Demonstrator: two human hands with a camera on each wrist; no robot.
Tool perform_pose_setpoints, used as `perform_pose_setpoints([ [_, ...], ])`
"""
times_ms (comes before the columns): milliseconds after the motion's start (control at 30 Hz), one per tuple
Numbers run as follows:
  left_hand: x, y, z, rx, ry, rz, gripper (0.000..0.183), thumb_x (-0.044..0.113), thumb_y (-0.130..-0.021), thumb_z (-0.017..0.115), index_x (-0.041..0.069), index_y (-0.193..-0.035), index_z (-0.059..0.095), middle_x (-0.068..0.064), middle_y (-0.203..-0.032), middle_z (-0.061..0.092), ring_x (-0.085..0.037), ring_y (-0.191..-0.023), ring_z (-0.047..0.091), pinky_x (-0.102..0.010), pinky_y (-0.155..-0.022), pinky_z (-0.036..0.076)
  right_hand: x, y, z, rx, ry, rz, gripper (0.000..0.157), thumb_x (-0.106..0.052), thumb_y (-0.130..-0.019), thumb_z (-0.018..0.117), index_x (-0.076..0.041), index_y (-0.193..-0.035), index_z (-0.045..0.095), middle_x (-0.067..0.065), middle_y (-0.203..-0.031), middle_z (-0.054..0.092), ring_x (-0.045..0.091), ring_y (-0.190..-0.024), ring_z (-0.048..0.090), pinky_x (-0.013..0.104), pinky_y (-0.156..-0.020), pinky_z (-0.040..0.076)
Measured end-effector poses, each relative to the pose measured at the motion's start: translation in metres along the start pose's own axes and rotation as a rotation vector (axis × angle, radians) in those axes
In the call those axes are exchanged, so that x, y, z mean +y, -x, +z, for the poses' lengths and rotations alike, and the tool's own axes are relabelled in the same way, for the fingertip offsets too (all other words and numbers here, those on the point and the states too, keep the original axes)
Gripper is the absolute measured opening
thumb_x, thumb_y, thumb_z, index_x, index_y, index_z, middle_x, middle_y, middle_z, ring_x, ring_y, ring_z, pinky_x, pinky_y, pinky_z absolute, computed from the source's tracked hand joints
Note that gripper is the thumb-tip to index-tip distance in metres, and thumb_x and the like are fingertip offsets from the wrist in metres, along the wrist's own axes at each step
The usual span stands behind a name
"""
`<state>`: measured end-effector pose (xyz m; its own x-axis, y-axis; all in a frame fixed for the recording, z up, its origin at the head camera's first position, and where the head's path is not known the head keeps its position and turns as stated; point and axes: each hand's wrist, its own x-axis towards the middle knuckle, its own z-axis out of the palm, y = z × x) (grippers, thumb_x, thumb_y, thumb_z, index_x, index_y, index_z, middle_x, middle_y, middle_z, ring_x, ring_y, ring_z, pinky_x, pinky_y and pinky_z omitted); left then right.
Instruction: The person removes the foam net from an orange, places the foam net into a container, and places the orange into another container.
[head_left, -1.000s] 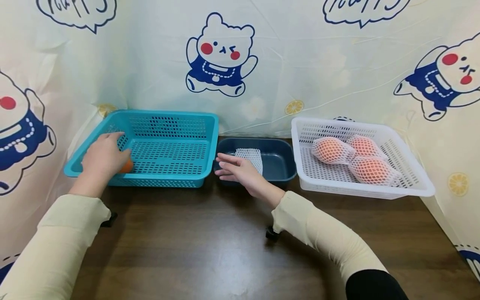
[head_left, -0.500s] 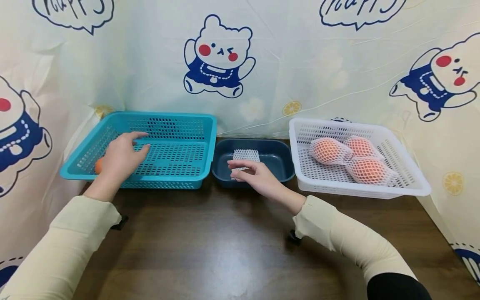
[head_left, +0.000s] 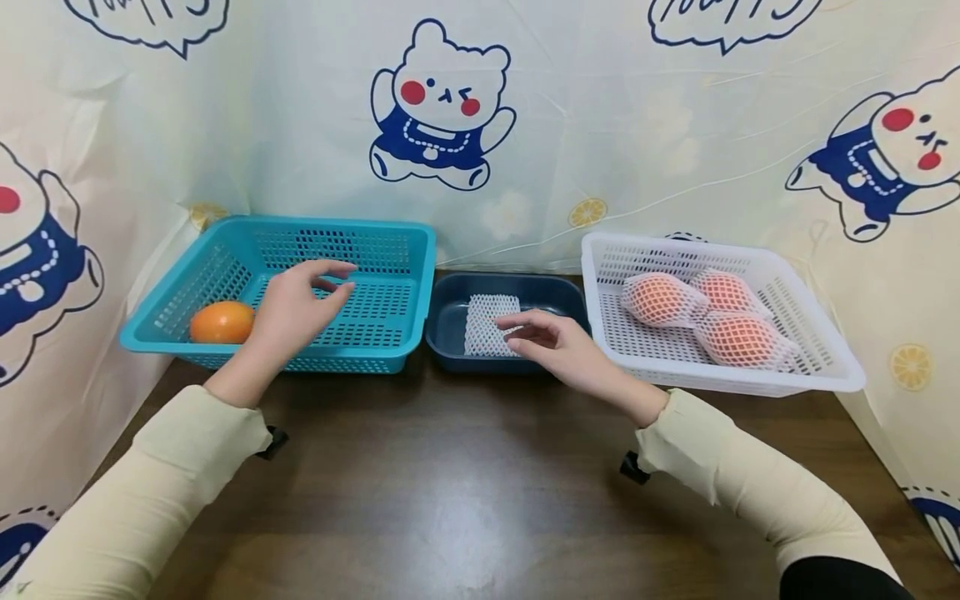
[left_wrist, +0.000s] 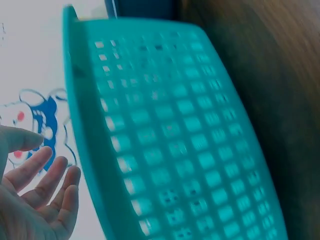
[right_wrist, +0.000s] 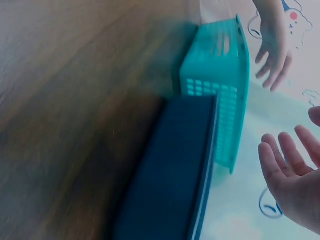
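My left hand [head_left: 295, 307] hovers over the teal basket [head_left: 378, 360], fingers apart and holding nothing. Behind it, at the basket's left end, lies a smooth orange fruit [head_left: 222, 322] without a net. My right hand [head_left: 558, 346], its fingers loosely bent with nothing in them, is over the front right part of the dark blue tub [head_left: 551, 292]. In that tub a white foam fruit net [head_left: 487, 325] lies flat, partly covered by the right fingertips in the head view. The left wrist view shows the relaxed left fingers [left_wrist: 55, 195] beside the basket's rim.
To the right stands a white basket [head_left: 611, 360] with three netted orange fruits [head_left: 742, 339] in it. The containers form a row along the back of the brown wooden table [head_left: 450, 475], against a printed cloth [head_left: 570, 108] with cartoon bears.
My left hand has let go of the orange fruit and moved right across the teal basket, uncovering it. My right hand has drifted right over the tub, revealing more of the foam net.
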<state>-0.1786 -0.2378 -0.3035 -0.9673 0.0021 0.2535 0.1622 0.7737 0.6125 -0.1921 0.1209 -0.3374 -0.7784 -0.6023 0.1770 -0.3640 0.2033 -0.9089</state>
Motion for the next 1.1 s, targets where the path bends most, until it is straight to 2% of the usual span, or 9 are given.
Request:
perform_pose_setpoints([
  [33,0.003,0.000,0.002,-0.002,0.011,0.007,0.035,0.021,-0.104,0.062,0.003,-0.133,0.066,-0.023,-0.122,0.066,-0.037,-0.099,0.063,-0.031,-0.049,0.044,0.000,0.002,-0.004,0.001,0.001,-0.007,0.034,-0.004,-0.102,0.060,0.003,-0.136,0.061,0.016,-0.136,0.062,0.034,-0.123,0.060,0.032,-0.098,0.052],
  [200,0.019,0.001,0.017,0.009,0.055,0.042,0.029,0.015,-0.102,0.063,0.004,-0.128,0.070,-0.018,-0.113,0.070,-0.034,-0.101,0.063,-0.031,-0.055,0.048,0.002,0.017,-0.023,0.012,0.040,0.010,0.033,-0.005,-0.103,0.060,0.003,-0.135,0.062,0.016,-0.134,0.064,0.039,-0.123,0.059,0.028,-0.098,0.051],
  [367,0.033,0.001,0.037,0.008,0.101,0.067,0.027,0.012,-0.101,0.065,0.004,-0.126,0.071,-0.016,-0.112,0.070,-0.032,-0.099,0.064,-0.036,-0.058,0.050,0.009,0.032,-0.038,0.031,0.130,0.005,0.030,-0.005,-0.103,0.061,0.003,-0.131,0.065,0.015,-0.130,0.066,0.028,-0.120,0.063,0.026,-0.097,0.051],
  [533,0.045,0.000,0.056,0.044,0.124,0.121,0.026,0.008,-0.099,0.068,0.003,-0.124,0.072,-0.015,-0.116,0.069,-0.029,-0.096,0.064,-0.043,-0.071,0.056,0.016,0.047,-0.050,0.098,0.219,-0.045,0.027,-0.002,-0.101,0.062,0.003,-0.127,0.068,0.014,-0.125,0.068,0.019,-0.115,0.064,0.024,-0.096,0.051],
  [733,0.060,-0.002,0.076,0.051,0.150,0.203,0.024,0.007,-0.098,0.069,0.002,-0.121,0.073,-0.014,-0.113,0.070,-0.026,-0.092,0.064,-0.044,-0.075,0.057,0.020,0.064,-0.070,0.196,0.332,-0.097,0.026,0.002,-0.098,0.065,0.000,-0.124,0.071,0.012,-0.122,0.070,0.004,-0.111,0.063,0.018,-0.094,0.050],
  [867,0.072,-0.006,0.086,0.059,0.179,0.249,0.023,0.007,-0.098,0.069,0.003,-0.120,0.074,-0.013,-0.108,0.071,-0.025,-0.091,0.064,-0.042,-0.076,0.056,0.019,0.076,-0.088,0.193,0.438,-0.102,0.028,0.001,-0.097,0.066,-0.002,-0.125,0.072,0.011,-0.123,0.070,-0.003,-0.113,0.058,0.014,-0.095,0.047],
  [967,0.081,-0.008,0.096,0.039,0.205,0.264,0.022,0.007,-0.098,0.068,0.004,-0.119,0.075,-0.011,-0.105,0.070,-0.023,-0.089,0.063,-0.039,-0.075,0.056,0.019,0.086,-0.101,0.190,0.512,-0.113,0.028,0.002,-0.096,0.068,-0.004,-0.123,0.073,0.010,-0.122,0.071,-0.004,-0.114,0.057,0.013,-0.096,0.045],
  [1100,0.092,-0.008,0.112,-0.040,0.218,0.245,0.022,0.009,-0.099,0.068,0.007,-0.119,0.075,-0.008,-0.104,0.071,-0.021,-0.089,0.063,-0.035,-0.072,0.055,0.020,0.098,-0.115,0.220,0.569,-0.096,0.027,0.003,-0.094,0.070,-0.006,-0.119,0.075,0.010,-0.120,0.072,-0.006,-0.113,0.057,0.010,-0.094,0.043],
])
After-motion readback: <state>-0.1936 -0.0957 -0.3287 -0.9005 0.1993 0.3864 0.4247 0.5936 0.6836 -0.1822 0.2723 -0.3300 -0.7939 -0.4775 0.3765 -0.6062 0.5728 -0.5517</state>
